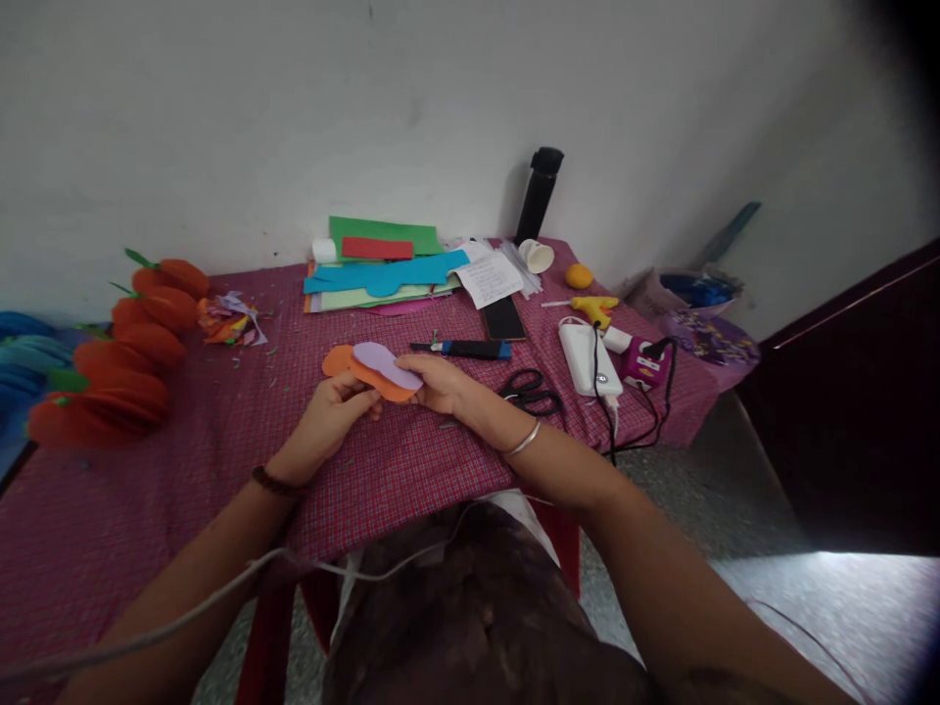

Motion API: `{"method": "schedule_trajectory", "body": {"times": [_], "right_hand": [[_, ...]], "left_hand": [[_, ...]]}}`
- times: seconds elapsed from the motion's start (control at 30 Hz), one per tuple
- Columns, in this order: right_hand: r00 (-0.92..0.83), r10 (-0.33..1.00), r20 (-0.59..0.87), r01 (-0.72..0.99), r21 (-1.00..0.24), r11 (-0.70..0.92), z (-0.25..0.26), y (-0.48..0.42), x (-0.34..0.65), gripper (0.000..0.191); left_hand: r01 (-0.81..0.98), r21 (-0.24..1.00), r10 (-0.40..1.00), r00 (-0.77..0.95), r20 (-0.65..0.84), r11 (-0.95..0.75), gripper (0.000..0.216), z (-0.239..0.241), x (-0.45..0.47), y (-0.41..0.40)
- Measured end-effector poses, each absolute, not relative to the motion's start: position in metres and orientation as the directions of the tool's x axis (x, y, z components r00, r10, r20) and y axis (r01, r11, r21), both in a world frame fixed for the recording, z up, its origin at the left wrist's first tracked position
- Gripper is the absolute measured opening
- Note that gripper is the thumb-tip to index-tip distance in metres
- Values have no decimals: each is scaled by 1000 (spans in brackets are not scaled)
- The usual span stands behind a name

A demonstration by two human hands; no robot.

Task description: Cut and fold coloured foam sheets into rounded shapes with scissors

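Observation:
Over the checked tablecloth, my left hand (334, 419) pinches the lower edge of an orange paper cutout (397, 393) with rounded lobes. A purple paper cutout (380, 363) lies against its upper face. My right hand (435, 385) grips the right end of both pieces, thumb on the purple one. Another rounded orange paper piece (338, 360) shows just behind my left fingers; whether it is joined to the held one I cannot tell. Beyond my right hand lies a blue and black utility knife (476, 349), and black-handled scissors (530, 393) rest beside my right forearm.
Orange paper pumpkins (117, 377) and paper scraps (229, 320) sit at left. Coloured sheets (386, 274), a written note (491, 278), a phone (503, 319) and a black bottle (540, 196) are at the back. A yellow glue gun (596, 310), white power bank (587, 360) and cables stand right.

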State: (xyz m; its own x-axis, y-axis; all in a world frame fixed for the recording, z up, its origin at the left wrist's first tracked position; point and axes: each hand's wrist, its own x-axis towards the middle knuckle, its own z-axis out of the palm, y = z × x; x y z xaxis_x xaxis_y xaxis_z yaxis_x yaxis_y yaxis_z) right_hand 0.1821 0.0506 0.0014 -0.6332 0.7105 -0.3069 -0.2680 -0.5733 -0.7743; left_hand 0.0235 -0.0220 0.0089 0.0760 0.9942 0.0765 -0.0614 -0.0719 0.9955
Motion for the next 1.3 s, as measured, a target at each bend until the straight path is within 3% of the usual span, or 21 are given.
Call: {"method": "schedule_trajectory", "body": {"times": [0.23,0.73,1.0,1.3], "right_hand": [[-679,654,-333,-204,-770,-604,1,48,184,24],[-663,684,-304,-207,-804,-558,2,47,181,22],[-688,677,-262,-184,-839,-511,4,44,181,22],[-593,788,-168,-151,-937,-314,4,37,178,25]], "left_hand": [[-154,988,992,126,27,-8,36,15,26,-23],[-78,997,995,99,17,-9,17,16,30,-24],[-46,998,995,86,42,-39,18,7,27,-22],[-83,996,999,36,-33,36,30,9,27,-21]]}}
